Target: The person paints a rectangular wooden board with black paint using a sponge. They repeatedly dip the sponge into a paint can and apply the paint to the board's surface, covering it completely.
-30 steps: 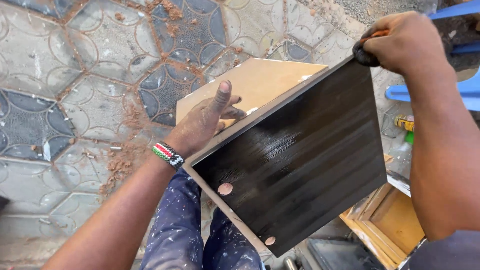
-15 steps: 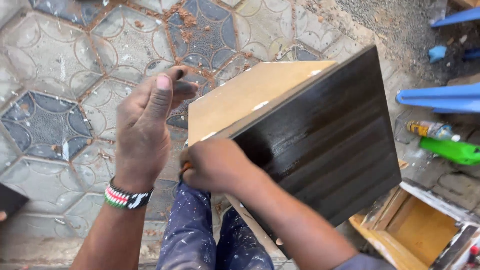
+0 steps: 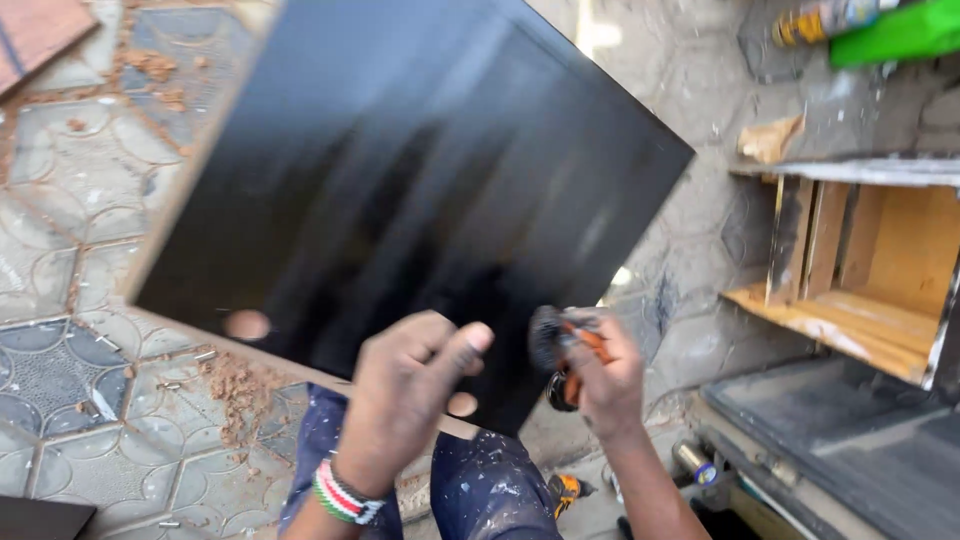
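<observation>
L to R: sawdust clumps (image 3: 240, 385) on hexagon-patterned floor tiles (image 3: 70, 250). Big black-painted panel (image 3: 400, 190), flat, glossy, blurred, pale raw edge w/ round holes, tilted over the lap and hiding much of the floor. Left hand (image 3: 410, 395) w/ beaded wristband, fingers loose and half-curled, at panel's lower edge; contact unclear. Right hand (image 3: 600, 375) clenched on a dark-headed, orange-handled brush (image 3: 560, 345) beside the panel's lower corner. Far R: raw wooden box (image 3: 850, 270), green bottle (image 3: 895, 32).
</observation>
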